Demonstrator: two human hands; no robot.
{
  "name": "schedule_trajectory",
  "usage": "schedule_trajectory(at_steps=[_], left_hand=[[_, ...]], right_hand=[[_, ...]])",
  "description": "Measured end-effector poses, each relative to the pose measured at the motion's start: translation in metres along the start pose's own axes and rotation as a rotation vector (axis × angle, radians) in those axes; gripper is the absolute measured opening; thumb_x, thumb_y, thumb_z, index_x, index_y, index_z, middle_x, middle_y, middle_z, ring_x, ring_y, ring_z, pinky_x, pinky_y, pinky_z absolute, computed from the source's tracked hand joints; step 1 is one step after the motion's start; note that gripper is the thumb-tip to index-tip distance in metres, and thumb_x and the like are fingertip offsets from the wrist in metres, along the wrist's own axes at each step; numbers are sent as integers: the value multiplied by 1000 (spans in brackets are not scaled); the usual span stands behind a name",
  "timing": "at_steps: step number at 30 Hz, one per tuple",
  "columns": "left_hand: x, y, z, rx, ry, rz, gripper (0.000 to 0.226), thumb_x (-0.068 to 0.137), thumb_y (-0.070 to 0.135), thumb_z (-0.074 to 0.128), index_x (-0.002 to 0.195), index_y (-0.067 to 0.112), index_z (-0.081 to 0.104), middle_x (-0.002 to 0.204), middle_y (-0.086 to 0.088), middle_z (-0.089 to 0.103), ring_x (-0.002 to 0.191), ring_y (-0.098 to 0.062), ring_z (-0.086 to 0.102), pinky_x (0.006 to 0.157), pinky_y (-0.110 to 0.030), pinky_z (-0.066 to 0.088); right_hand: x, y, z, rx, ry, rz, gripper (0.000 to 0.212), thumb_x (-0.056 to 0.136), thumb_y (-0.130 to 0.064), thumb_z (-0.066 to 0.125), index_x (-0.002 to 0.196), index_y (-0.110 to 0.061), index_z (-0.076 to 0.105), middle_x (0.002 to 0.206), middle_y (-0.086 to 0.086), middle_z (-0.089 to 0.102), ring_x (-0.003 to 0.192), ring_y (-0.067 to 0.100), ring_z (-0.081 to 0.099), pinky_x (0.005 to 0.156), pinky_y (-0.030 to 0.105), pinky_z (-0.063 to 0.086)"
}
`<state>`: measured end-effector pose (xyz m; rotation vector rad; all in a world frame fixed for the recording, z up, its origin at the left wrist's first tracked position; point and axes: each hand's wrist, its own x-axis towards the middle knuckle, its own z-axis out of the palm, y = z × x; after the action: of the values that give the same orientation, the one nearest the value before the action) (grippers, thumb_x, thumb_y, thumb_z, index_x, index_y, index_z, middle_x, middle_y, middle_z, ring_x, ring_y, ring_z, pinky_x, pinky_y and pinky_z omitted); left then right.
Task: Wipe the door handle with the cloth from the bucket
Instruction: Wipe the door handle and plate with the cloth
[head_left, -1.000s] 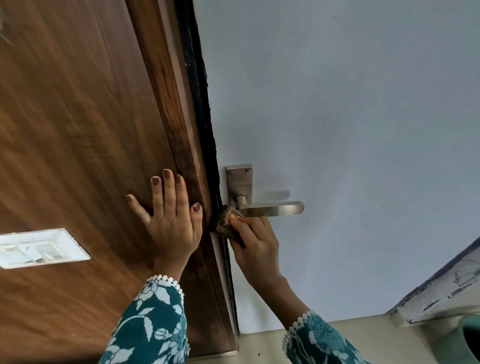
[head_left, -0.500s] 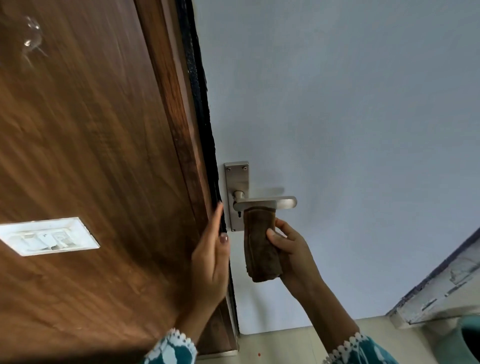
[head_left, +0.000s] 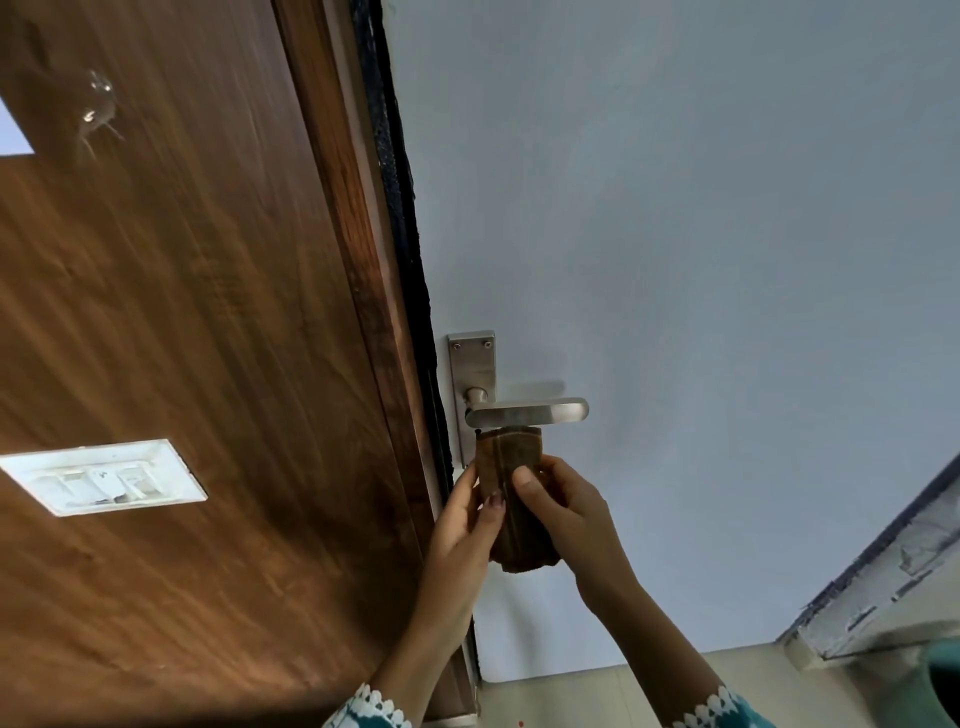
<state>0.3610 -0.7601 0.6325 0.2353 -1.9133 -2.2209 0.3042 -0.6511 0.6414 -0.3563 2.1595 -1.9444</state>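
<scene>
Brown folded ribbed cloth (head_left: 511, 493) hangs just below brushed-metal lever door handle (head_left: 527, 411) on pale blue door (head_left: 701, 260). Left hand (head_left: 462, 525) fingers pinch cloth's left edge; right hand (head_left: 566, 512) thumb and fingers clamp its right side. Glossy wood-grain panel (head_left: 182, 312) left, white rectangular switch plate (head_left: 104, 477) set into it.

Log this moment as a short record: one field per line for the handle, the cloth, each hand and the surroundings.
handle: metal lever handle on a backplate, level, bare on top
cloth: brown cloth, folded, hanging just under the lever
left hand: left hand gripping the cloth's left edge
right hand: right hand, thumb pressed on the cloth's front
surroundings: wooden panel with white switch plate; pale door
</scene>
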Motion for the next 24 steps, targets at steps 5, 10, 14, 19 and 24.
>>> schedule_trajectory(at_steps=[5, 10, 14, 19, 24], left_hand=[[2, -14, -13, 240, 190, 190, 34, 93, 27, 54, 124, 39, 47, 128, 7, 59, 122, -8, 54, 97, -21, 46], [6, 7, -36, 461, 497, 648, 30, 90, 18, 48, 119, 20, 57, 117, 6, 64, 107, -2, 60, 87, -19, 50], [31, 34, -49, 636, 583, 944, 31, 90, 9, 48, 120, 3, 55, 120, -10, 59, 111, -17, 56, 90, -35, 50], [72, 59, -63, 1004, 694, 1074, 44, 91, 16, 48, 132, 2, 41, 140, -19, 43, 134, -33, 36, 107, -52, 32], [104, 57, -66, 1235, 795, 1039, 56, 92, 28, 44, 139, 0, 33, 148, -22, 31, 147, -22, 9, 115, -51, 6]], right_hand=[[5, -11, -6, -249, -19, -143, 22, 87, -24, 62, 107, -23, 52, 101, -7, 64, 92, 9, 62, 80, 19, 54], [28, -54, -20, -653, -272, -307, 28, 87, -19, 62, 115, -22, 59, 96, -12, 58, 87, 5, 54, 72, 10, 42], [70, -71, -15, -752, -120, -413, 38, 82, -21, 67, 118, -23, 54, 109, -3, 68, 99, 16, 61, 90, 34, 47], [91, -51, -2, -1077, 279, -673, 32, 75, -25, 70, 104, -17, 58, 104, 1, 64, 97, 25, 56, 81, 36, 39], [83, -27, 11, -1126, 282, -918, 35, 67, -26, 75, 99, -11, 70, 98, 5, 71, 91, 25, 64, 77, 33, 47]])
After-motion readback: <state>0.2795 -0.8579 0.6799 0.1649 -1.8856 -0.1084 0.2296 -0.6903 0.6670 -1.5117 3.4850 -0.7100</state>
